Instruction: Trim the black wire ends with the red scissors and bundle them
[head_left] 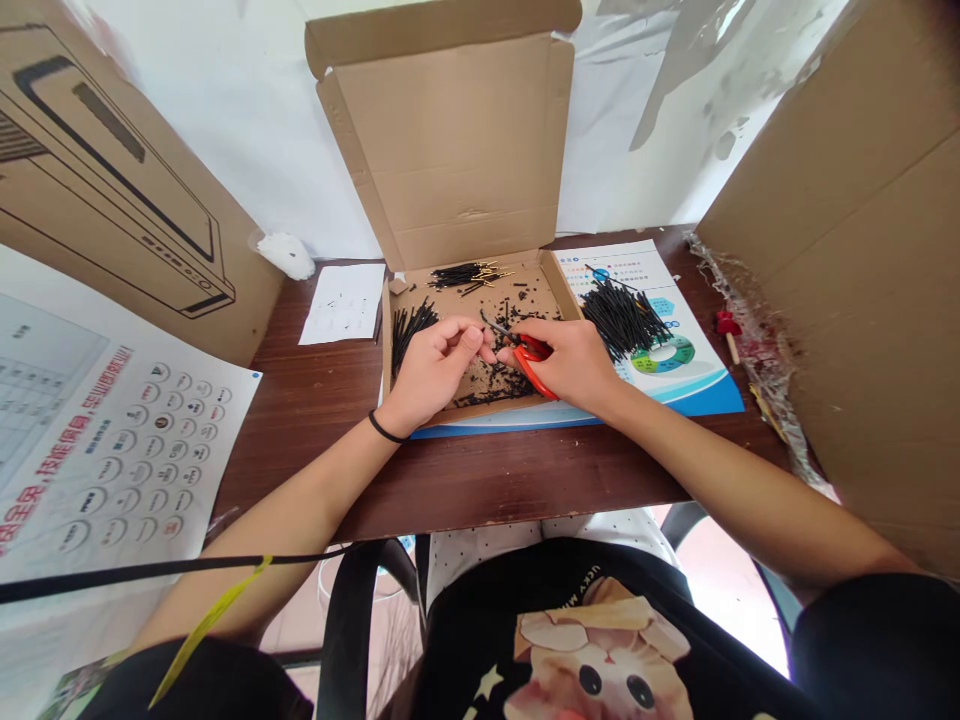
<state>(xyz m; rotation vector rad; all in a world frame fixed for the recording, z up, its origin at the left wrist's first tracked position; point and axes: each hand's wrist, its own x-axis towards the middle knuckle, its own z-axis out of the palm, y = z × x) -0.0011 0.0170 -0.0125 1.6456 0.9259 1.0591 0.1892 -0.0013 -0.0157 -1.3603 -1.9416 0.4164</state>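
My left hand (442, 362) is closed in a pinch over the open cardboard box (480, 402). What its fingertips hold is too small to make out. Beside them, my right hand (571, 358) grips red-handled pliers (534, 372), whose dark metal jaws point toward the left fingertips. Black scraps (514, 382) litter the box floor beneath both hands. A bundle of thin black sticks (409, 328) lies at the box's left side. Toward the back of the box is a pile of black pieces with gold-coloured ends (469, 275).
A heap of thin black sticks (626, 318) rests on a printed sheet (705, 385) right of the box. The box lid (457, 150) stands upright behind. White paper (341, 305) lies to the left. Cardboard panels (847, 250) flank the brown table (480, 480); a red-headed tool (727, 325) lies far right.
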